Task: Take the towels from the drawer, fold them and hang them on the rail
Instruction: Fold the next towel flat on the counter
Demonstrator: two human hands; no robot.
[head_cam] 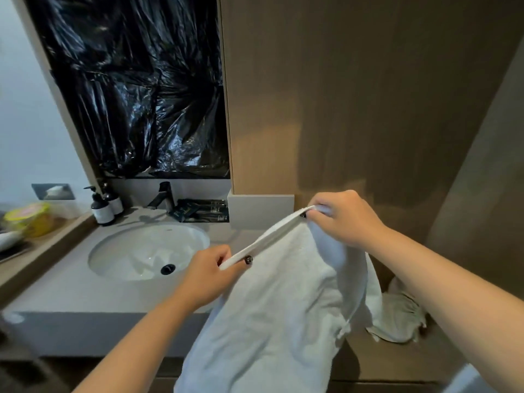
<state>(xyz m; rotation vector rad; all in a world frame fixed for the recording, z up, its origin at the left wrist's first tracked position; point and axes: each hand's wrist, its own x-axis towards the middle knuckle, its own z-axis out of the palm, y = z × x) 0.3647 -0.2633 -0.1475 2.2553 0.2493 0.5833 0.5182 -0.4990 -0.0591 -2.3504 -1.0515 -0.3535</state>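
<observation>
White towel hung in front of me, top hem stretched taut betw. both hands, the rest dropping down past the near edge of the vanity counter. My left hand pinched the hem's near-left end, fingers curled on it; my right hand clamped the far-right end, higher & farther out. So the hem's long axis ran diagonally, near-left up to far-right, w/ the left hand nearer my body. Next fold, as I judged it, turned on bringing those two ends together, prob. right hand swinging in toward the left. A second towel lay crumpled to the right, low, on a wood ledge just beyond the hanging one. No rail in sight, drawer not clearly visible. Farther left: sink, black faucet, two pump bottles; black plastic sheet covered the wall above.
</observation>
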